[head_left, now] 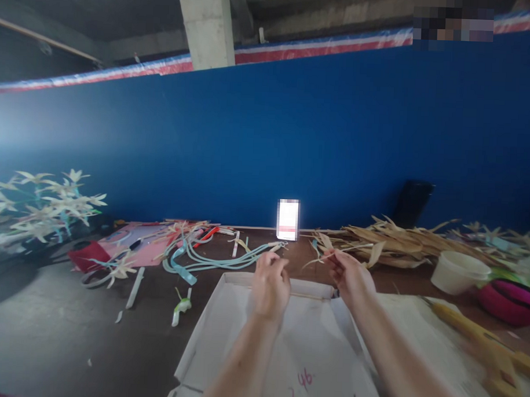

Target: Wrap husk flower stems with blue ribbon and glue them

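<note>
My left hand [270,284] is over the far part of a shallow white cardboard box [226,319], its fingers curled together. Whatever they may hold is hidden. Just beyond its fingertips lie the ends of a bundle of pale blue covered wires [221,259]. To the right, my right hand [352,278] is closed, thumb and fingers pinching a pale dried husk strip [326,242] above the far right corner of the box. Behind that hand a pile of dried husks [389,243] spreads along the back of the table.
A lit phone [288,219] leans against the blue wall [232,145]. On the right are a white tub [458,272], a magenta pouch [509,302] and a yellow glue gun [473,333]. White husk flowers [51,200] stand at left, near pink sheets [135,249] and scraps.
</note>
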`<state>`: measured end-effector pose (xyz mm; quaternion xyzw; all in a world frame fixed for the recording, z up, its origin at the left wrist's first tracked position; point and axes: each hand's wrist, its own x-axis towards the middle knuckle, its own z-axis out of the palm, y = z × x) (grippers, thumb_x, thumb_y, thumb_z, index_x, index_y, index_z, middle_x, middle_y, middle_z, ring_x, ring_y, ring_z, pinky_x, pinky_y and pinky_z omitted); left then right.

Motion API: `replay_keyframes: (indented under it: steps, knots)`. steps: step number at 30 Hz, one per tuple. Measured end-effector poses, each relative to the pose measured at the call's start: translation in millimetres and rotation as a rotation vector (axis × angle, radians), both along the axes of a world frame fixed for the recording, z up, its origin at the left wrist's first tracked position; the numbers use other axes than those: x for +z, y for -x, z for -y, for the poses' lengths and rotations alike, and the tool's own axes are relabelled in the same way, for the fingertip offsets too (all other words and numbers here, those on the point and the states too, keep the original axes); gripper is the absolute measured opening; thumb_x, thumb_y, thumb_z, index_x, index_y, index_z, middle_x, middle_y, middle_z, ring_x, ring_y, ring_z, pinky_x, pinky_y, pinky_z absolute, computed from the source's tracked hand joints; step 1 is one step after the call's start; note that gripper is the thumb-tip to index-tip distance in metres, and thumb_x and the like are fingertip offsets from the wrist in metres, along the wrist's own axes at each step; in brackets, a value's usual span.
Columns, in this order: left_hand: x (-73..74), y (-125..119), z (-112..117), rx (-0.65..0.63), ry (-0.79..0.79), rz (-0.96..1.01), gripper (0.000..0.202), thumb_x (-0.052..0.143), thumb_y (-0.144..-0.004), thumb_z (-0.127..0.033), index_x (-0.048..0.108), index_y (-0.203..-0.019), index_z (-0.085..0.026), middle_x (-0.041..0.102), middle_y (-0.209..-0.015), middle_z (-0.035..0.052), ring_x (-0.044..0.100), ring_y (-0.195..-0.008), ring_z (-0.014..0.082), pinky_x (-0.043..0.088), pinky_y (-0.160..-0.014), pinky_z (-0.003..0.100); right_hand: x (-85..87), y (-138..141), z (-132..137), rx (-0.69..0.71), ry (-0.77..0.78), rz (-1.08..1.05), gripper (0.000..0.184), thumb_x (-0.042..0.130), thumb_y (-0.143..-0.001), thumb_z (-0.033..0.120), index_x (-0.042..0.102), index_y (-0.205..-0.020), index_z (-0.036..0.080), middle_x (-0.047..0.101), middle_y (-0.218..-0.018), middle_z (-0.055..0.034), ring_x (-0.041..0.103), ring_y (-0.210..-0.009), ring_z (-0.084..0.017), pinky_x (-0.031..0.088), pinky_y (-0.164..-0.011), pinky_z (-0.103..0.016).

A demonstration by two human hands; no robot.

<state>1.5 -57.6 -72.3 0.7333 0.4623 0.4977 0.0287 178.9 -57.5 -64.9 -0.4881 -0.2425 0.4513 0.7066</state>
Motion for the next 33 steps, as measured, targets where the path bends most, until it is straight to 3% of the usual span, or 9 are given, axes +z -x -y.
replay_keyframes:
  steps: [2, 5, 9, 14, 17, 20, 24, 29, 33]
  knots:
    - [1.8, 1.2, -1.6, 0.033, -0.033, 0.12, 0.029, 0.044, -0.076, -0.005, 0.064, -0.093, -0.018, 0.052, -0.096, 0.0084, 0.049, -0.094, 0.0178, 0.041, -0.085, 0.033, 0.3, -0.2, 0.5, 0.017, -0.002, 0.011, 0.018, 0.063, -0.067, 0.029, 0.065, -0.082, 0.018, 0.069, -0.085, -0.007, 0.066, -0.073, -0.017, 0.042, -0.039, -0.017]
    - [3.7, 0.1, -4.0, -0.06, 0.053, 0.268, 0.024, 0.044, -0.081, -0.015, 0.063, -0.096, -0.017, 0.055, -0.096, 0.0086, 0.052, -0.091, 0.0165, 0.042, -0.081, 0.03, 0.3, 5.2, 2.2, 0.086, -0.001, 0.079, 0.024, 0.067, -0.065, 0.033, 0.067, -0.084, 0.019, 0.069, -0.087, -0.0064, 0.065, -0.073, -0.018, 0.04, -0.038, -0.018]
    - [4.3, -3.3, -6.3, -0.261, 0.458, 0.368, 0.03, 0.047, -0.081, -0.036, 0.065, -0.093, -0.016, 0.061, -0.077, 0.0044, 0.054, -0.069, 0.0124, 0.042, -0.063, 0.023, -0.2, 15.9, 5.1, 0.146, 0.004, 0.212, 0.026, 0.067, -0.064, 0.038, 0.069, -0.081, 0.019, 0.069, -0.086, -0.0053, 0.062, -0.064, -0.015, 0.033, -0.035, -0.018]
    - [0.6, -5.5, -6.5, -0.51, 0.822, 0.363, 0.041, 0.054, -0.071, -0.051, 0.068, -0.077, -0.012, 0.045, -0.047, -0.0029, 0.035, -0.042, 0.0055, 0.027, -0.043, 0.019, -2.5, 21.3, 6.1, 0.232, -0.02, 0.352, 0.026, 0.065, -0.065, 0.043, 0.07, -0.078, 0.021, 0.069, -0.082, -0.0031, 0.056, -0.054, -0.013, 0.036, -0.041, -0.022]
    - [-4.3, -6.0, -8.2, -0.512, 0.852, 0.423, 0.036, 0.057, -0.069, -0.047, 0.067, -0.073, -0.012, 0.047, -0.048, -0.0024, 0.032, -0.041, 0.0046, 0.024, -0.04, 0.019, -1.6, 19.7, 6.3, 0.166, -0.003, 0.57, 0.028, 0.06, -0.068, 0.046, 0.07, -0.075, 0.022, 0.069, -0.077, -0.0026, 0.056, -0.054, -0.015, 0.038, -0.046, -0.026]
    - [-7.7, -6.0, -10.6, -0.483, 0.859, 0.458, 0.033, 0.056, -0.07, -0.044, 0.065, -0.074, -0.012, 0.058, -0.059, 0.002, 0.035, -0.042, 0.0046, 0.026, -0.04, 0.019, -0.1, 13.9, 6.1, 0.009, -0.003, 0.785, 0.029, 0.053, -0.074, 0.046, 0.071, -0.075, 0.023, 0.07, -0.076, -0.0032, 0.061, -0.071, -0.02, 0.043, -0.061, -0.029]
    - [-8.4, -6.1, -11.9, -0.463, 0.865, 0.465, 0.032, 0.055, -0.07, -0.041, 0.066, -0.077, -0.012, 0.064, -0.069, 0.0052, 0.035, -0.042, 0.0044, 0.026, -0.039, 0.019, -3.0, 2.8, 4.7, -0.126, -0.043, 0.983, 0.026, 0.051, -0.075, 0.031, 0.068, -0.094, 0.026, 0.07, -0.086, -0.0021, 0.061, -0.084, -0.021, 0.044, -0.074, -0.032]
    - [-9.0, -5.8, -12.3, -0.435, 0.844, 0.439, 0.03, 0.055, -0.07, -0.04, 0.066, -0.073, -0.012, 0.061, -0.063, 0.003, 0.035, -0.042, 0.0046, 0.027, -0.04, 0.019, -6.1, -2.3, 5.5, -0.208, 0.009, 1.301, 0.04, 0.052, -0.07, 0.021, 0.062, -0.106, 0.035, 0.057, -0.118, 0.0022, 0.056, -0.095, -0.023, 0.042, -0.08, -0.036]
    - [-8.7, -5.0, -12.4, -0.406, 0.836, 0.409, 0.032, 0.055, -0.071, -0.043, 0.066, -0.071, -0.013, 0.051, -0.05, -0.0011, 0.034, -0.041, 0.005, 0.026, -0.04, 0.019, -3.1, 0.3, 8.1, -0.268, -0.043, 1.392, 0.032, 0.053, -0.072, 0.028, 0.065, -0.101, 0.034, 0.06, -0.114, 0.0026, 0.052, -0.101, -0.026, 0.037, -0.088, -0.04]
